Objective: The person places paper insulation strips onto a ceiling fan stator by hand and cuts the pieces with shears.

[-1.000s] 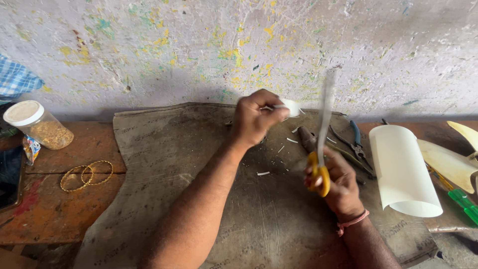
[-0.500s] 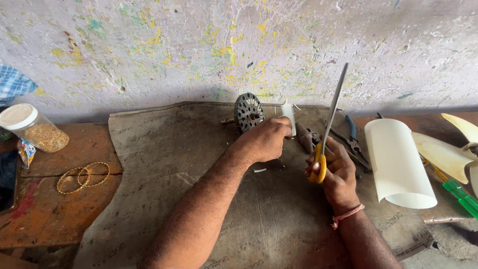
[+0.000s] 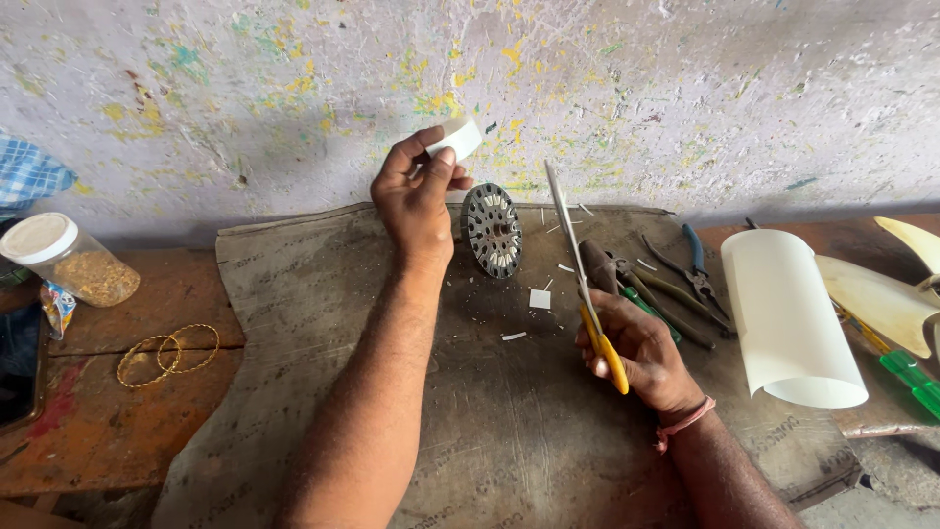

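Head view only. L hand (image 3: 416, 201) is raised above the burlap mat (image 3: 294, 294), fingers and thumb pinching a small white paper strip (image 3: 456, 138) up near the paint-flecked wall (image 3: 685, 88). R hand (image 3: 636, 348) is lower, fingers wrapped around the yellow handles of a pair of scissors (image 3: 580, 264), blades pointing up and looking closed, tho at this angle that's hard to be sure of.

Between the hands, a round slotted metal motor core (image 3: 492, 231) is standing on edge on the mat, just below and right of the strip, not touching either hand. Small white paper offcuts (image 3: 540, 299) are lying near it. Pliers (image 3: 690, 269) and other tools are lying just right of the scissors; a rolled white sheet (image 3: 788, 318) is sitting further right. Far left, well apart: a lidded jar (image 3: 64, 260) and thin gold bangles (image 3: 166, 353) on the wooden bench.

Judgement: looks like the step is trimming or sizing the strip as insulation for the core slots, w/ the strip being checked by eye now. Next move prob needs the strip and scissors brought together, or the strip lined up w/ a slot; calls for a steady pinch, since the piece is small and light.
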